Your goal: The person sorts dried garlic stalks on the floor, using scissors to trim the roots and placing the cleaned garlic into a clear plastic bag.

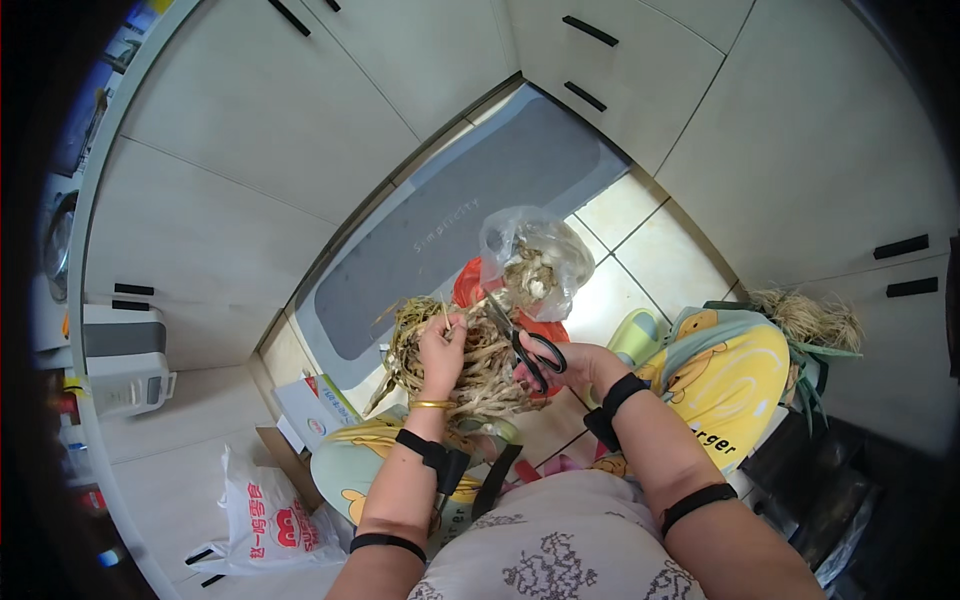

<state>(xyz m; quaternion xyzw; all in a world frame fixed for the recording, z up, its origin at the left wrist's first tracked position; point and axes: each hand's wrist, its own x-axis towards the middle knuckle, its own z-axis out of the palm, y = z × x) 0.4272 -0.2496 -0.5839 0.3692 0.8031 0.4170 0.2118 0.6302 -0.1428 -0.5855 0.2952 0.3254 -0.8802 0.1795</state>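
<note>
My left hand pinches a thin dried stalk between thumb and fingers, over a heap of dried garlic stalks. In my right hand is a pair of scissors with black handles. Their blades point away from me, towards a clear plastic bag. Inside that bag are garlic bulbs with dry roots. Red plastic shows beneath the bag and beside the heap. The stalk's lower end is hidden by my fingers.
A grey floor mat lies beyond the heap on white tiles. Cabinets close in the corner. A white carrier bag and a printed carton stand at left. Green-leaved plants with dry roots lie at right, beside my knee.
</note>
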